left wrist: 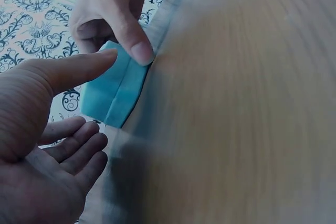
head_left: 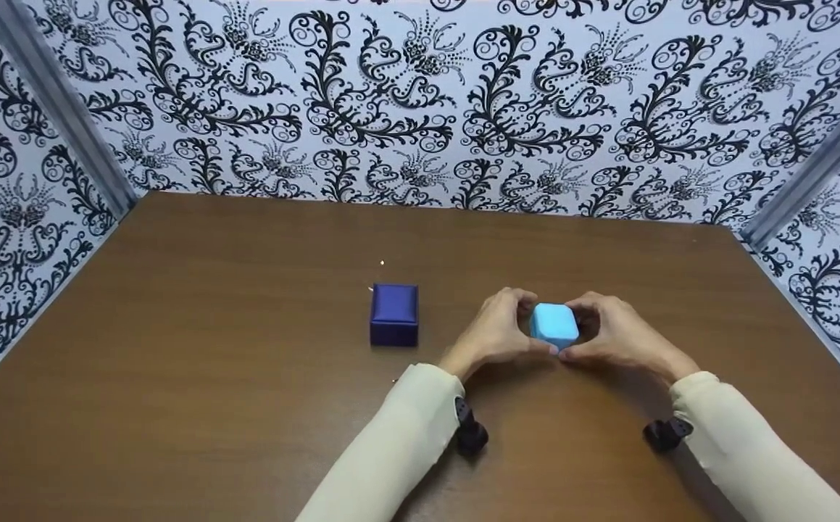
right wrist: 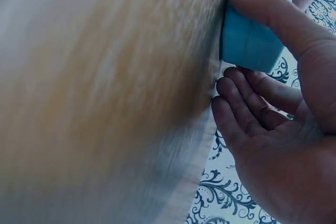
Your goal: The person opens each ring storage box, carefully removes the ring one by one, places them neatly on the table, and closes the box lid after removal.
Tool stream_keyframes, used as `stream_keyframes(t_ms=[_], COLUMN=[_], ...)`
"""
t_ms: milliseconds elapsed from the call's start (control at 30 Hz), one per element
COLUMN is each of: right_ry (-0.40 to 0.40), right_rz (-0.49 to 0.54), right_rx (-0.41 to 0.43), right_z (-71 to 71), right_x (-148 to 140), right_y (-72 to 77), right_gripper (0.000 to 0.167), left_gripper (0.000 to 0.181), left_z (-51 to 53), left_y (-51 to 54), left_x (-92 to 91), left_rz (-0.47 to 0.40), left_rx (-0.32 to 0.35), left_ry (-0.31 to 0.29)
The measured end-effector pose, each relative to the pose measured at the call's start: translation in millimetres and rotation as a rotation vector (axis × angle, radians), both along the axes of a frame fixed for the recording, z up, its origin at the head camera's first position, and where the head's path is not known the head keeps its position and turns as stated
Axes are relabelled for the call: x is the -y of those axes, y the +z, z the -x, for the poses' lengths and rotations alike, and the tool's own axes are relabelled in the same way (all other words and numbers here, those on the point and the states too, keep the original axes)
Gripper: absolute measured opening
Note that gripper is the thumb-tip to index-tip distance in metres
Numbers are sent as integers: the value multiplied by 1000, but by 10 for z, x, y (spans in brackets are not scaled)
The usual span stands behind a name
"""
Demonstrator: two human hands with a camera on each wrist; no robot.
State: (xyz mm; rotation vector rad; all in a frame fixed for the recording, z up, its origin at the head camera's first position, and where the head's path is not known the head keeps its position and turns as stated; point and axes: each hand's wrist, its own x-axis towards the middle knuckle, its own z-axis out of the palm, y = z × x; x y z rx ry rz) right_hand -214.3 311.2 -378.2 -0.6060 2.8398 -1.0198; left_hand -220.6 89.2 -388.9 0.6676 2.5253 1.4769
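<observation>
A small light-blue jewellery box [head_left: 554, 325] with rounded corners stands on the table between both hands. A seam runs along its side in the wrist views, and its lid is down. My left hand [head_left: 496, 328] holds it from the left, with the thumb [left wrist: 100, 65] on the front face. From the other side my right hand [head_left: 612, 335] holds it too, its thumb [right wrist: 262, 9] against the front. The fingers curve around the sides, and their contact at the back is partly hidden. Left of the hands sits a dark-blue jewellery box [head_left: 394, 315], lid down, untouched.
The brown wooden table [head_left: 209, 326] carries a tiny shiny piece [head_left: 382, 262] behind the dark-blue box. Another small bright bit [head_left: 371, 289] shows at that box's back left corner. Patterned black-and-white walls [head_left: 420, 109] enclose the back and sides.
</observation>
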Motion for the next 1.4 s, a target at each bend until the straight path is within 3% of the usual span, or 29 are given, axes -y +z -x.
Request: stream_keyframes(t_ms=[267,633,1000,1267,1400], right_ry=[1,13,4,19,13], right_rz=[-49,-49,-64,-21,-21], right_rx=[-57,-46,-63,-35,-20], right_z=[11,6,12,5,8], right_x=[18,11,7,13,11], right_y=[14,11,7,5,3], right_gripper=[52,56,57,48,50], left_gripper=[65,62,60,53,51], left_z=[29,8,22,49,54], left_y=[-56,-78,-67,-71,-70], left_x=[-64,-99,-115,-121,-121], left_rz=[24,29,40,75,81], left_rx=[-53,-14,-23,-60,-47], left_ry=[5,31,39,-11,-14])
